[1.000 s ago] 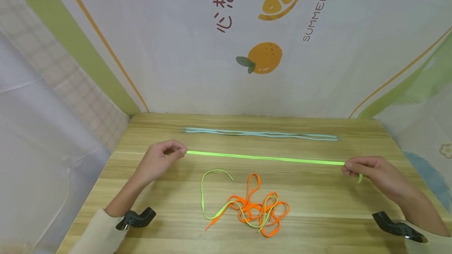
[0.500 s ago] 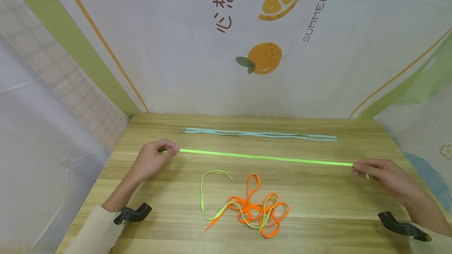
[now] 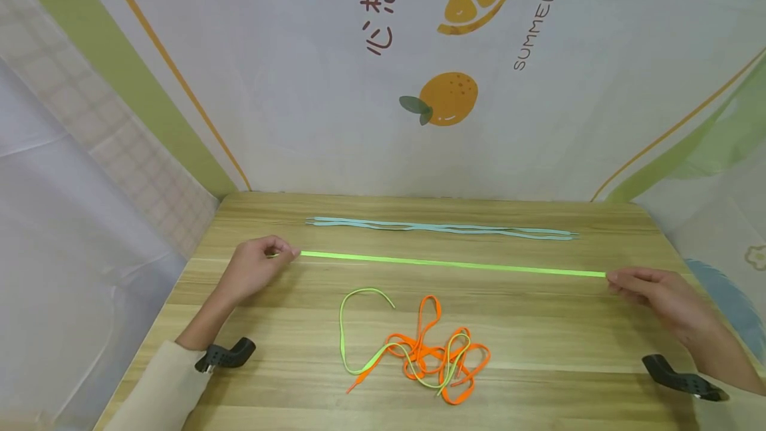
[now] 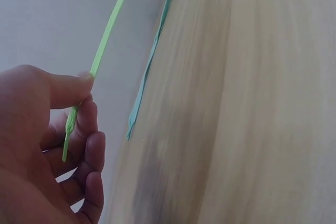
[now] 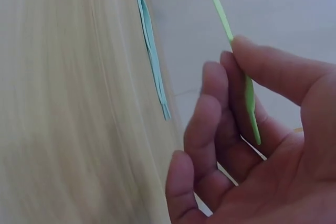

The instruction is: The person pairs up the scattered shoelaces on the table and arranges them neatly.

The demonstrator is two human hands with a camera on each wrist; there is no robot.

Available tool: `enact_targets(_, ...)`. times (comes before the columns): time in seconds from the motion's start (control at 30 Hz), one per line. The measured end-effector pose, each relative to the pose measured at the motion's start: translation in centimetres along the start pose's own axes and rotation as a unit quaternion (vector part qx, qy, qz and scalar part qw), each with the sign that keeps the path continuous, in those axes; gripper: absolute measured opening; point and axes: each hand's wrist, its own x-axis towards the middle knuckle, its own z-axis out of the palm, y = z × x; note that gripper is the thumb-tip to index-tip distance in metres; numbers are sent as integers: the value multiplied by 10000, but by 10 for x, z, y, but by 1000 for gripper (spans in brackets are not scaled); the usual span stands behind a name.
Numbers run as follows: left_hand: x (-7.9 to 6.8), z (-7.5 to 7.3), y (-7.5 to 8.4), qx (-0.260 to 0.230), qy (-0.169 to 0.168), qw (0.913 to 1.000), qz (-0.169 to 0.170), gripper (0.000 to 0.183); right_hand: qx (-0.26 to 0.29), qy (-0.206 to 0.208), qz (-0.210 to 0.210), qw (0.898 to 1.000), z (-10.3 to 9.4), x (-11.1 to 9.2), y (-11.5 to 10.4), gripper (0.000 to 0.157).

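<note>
A neon-green shoelace (image 3: 451, 264) stretches nearly straight across the middle of the head view. At frame left, the left hand (image 3: 254, 268) pinches it near one tip; at frame right, the right hand (image 3: 664, 291) pinches it near the other. Only short tails extend past each pinch, so pulling harder could slip the flat lace free. If lowered too far up the frame, it could land on the pale blue shoelaces (image 3: 439, 226); too far down, it could catch the orange shoelace (image 3: 426, 349) and second green shoelace (image 3: 376, 356), tangled at lower centre.
</note>
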Motion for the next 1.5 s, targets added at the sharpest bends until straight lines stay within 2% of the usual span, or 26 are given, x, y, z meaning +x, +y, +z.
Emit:
enact_targets(0.17, 5, 1, -1, 137, 40, 9999, 54, 24, -39, 349, 169, 9992, 0, 4, 0, 30)
enact_targets(0.3, 9, 3, -2, 312, 57, 9995, 74, 25, -625, 683, 210, 9955, 1, 6, -1, 23)
enact_targets(0.37, 12, 4, -3, 457, 89, 9989, 98, 25, -1207, 893, 202, 9885, 2, 7, -2, 26)
enact_targets(0.5, 18, 8, -3, 675, 113, 9976, 136, 25, -2127, 1222, 234, 9692, 5, 11, -3, 48)
enact_targets(0.7, 26, 12, -1, 834, 51, 9965, 52, 28, -2870, 1418, 353, 9467, 6, 21, -6, 60)
enact_targets(0.8, 29, 13, 2, 887, 32, 9960, 64, 29, -2983, 1434, 392, 9428, 6, 27, -6, 61)
enact_targets(0.93, 32, 15, 5, 929, 6, 9957, 41, 28, -2944, 1436, 443, 9438, 6, 33, -3, 61)
enact_targets(1.07, 36, 18, -1, 893, -8, 9960, -11, 30, -2977, 1501, 477, 9416, 6, 38, 1, 61)
enact_targets(1.2, 50, 27, -29, 843, 46, 9964, 12, 33, -3107, 1651, 401, 9352, 8, 42, 4, 56)
enact_targets(1.27, 59, 35, -50, 906, 52, 9959, 48, 37, -3103, 1710, 352, 9345, 9, 43, 4, 53)
enact_targets(1.33, 63, 38, -58, 955, 70, 9954, 32, 39, -3084, 1751, 364, 9343, 10, 45, 5, 53)
enact_targets(1.43, 59, 34, -44, 946, -31, 9955, -40, 39, -3030, 1772, 439, 9353, 11, 47, 6, 54)
enact_targets(1.5, 51, 27, -22, 892, -102, 9959, -143, 37, -3067, 1786, 474, 9337, 12, 49, 7, 54)
